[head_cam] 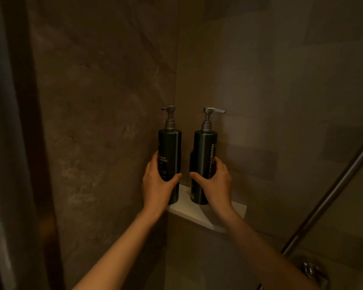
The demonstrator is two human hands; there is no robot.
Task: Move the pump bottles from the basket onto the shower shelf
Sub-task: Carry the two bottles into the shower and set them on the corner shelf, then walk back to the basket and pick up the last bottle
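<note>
Two dark green pump bottles with silver pump heads stand upright on a small white corner shelf (237, 212) in the shower. My left hand (157, 185) is wrapped around the lower half of the left bottle (170, 143), which carries a shampoo label. My right hand (216, 183) grips the lower half of the right bottle (203, 147). The left pump nozzle points left, the right one points right. Both bottle bases rest on the shelf. No basket is in view.
Brown stone-look tiled walls meet in the corner behind the shelf. A metal shower hose or rail (331, 189) runs diagonally at the right, down to a chrome fitting (312, 271). A dark door frame (19, 143) stands at the left.
</note>
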